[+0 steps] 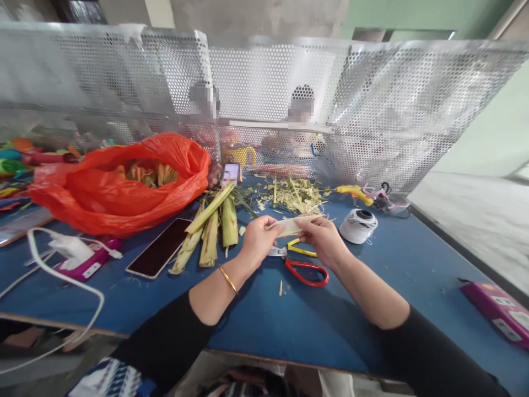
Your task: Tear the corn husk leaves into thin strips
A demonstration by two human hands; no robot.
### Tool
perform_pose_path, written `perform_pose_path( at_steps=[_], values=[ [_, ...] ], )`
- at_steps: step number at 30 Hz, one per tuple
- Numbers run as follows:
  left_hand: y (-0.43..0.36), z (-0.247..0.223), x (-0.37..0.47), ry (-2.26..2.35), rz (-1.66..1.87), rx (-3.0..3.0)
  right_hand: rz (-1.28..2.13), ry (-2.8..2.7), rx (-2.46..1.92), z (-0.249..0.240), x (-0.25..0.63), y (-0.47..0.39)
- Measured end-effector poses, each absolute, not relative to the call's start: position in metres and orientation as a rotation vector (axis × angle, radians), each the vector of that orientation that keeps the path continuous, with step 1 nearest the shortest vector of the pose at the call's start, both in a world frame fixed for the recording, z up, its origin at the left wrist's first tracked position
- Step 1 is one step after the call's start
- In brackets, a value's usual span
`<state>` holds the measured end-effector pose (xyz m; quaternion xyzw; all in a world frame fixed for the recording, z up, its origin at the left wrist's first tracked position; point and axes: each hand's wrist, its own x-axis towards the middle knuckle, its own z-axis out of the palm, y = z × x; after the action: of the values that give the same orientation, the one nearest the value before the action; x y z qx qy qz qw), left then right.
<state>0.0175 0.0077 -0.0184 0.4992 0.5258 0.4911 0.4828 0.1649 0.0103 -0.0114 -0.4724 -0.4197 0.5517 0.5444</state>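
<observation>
A pale strip of husk [290, 226] is stretched between my two hands over the blue table. Its left end is pinched by my left hand [261, 237], which has a gold bangle at the wrist. My right hand [322, 234] grips the other end, fingers closed. Just below the strip lie scissors [306, 271] with one red and one yellow handle, the blades partly hidden by my left hand. Several greenish-yellow husk pieces [209, 237] rest left of my hands. Behind the strip is a heap of shredded husk [295, 194].
A red plastic bag [165, 205] holding husks stands at the left, near a dark phone [161, 248] and a purple power strip [88, 264] with white cables. White string [357, 226] and a yellow glue gun [354, 192] lie right. Perforated metal panels [264, 71] stand behind; people show through.
</observation>
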Motion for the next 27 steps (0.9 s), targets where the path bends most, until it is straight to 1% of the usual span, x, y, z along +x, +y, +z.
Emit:
perform_pose_path(
  at_steps=[9, 14, 20, 25, 27],
  values=[
    [0.008, -0.024, 0.019, 1.324, 1.255, 1.255, 1.504, -0.897, -1.082, -0.018, 0.155, 0.005],
    [0.003, -0.024, 0.022, 1.269, 1.215, 1.221, 1.355, -0.92, -1.125, -0.023, 0.151, 0.004],
    [0.003, -0.024, 0.023, 1.128, 1.025, 1.112, 1.156, -0.992, -1.136, -0.021, 0.156, 0.009],
    [0.002, -0.026, 0.024, 1.119, 1.077, 1.076, 1.244, -1.161, -1.193, -0.025, 0.155, 0.009],
    [0.002, -0.026, 0.024, 1.134, 1.099, 1.07, 1.224, -1.174, -1.231, -0.026, 0.155, 0.008]
  ],
)
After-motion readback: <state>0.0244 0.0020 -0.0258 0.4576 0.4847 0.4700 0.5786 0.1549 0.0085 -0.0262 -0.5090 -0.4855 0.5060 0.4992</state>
